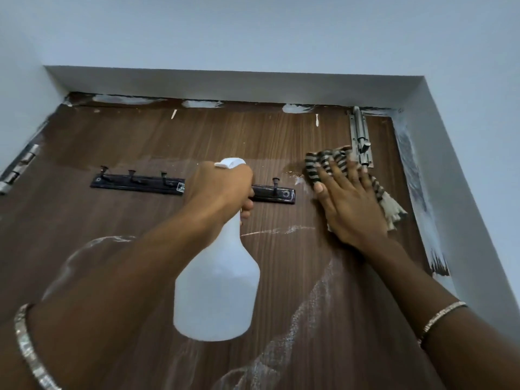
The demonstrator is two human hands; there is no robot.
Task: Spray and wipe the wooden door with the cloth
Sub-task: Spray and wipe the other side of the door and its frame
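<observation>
The dark brown wooden door [157, 136] fills the view, seen from below toward its top edge, with whitish streaks across its lower part. My left hand [222, 190] grips the neck of a white translucent spray bottle [218, 288], nozzle pointing at the door. My right hand [349, 204] lies flat with spread fingers, pressing a black-and-white striped cloth [323, 161] against the door's upper right, just left of the bolt.
A black hook rail [135, 182] is fixed across the door, partly behind my left hand. A metal slide bolt [361, 139] sits at the top right, a hinge [19, 167] at the left edge. White walls and a paint-smeared frame [419, 187] surround the door.
</observation>
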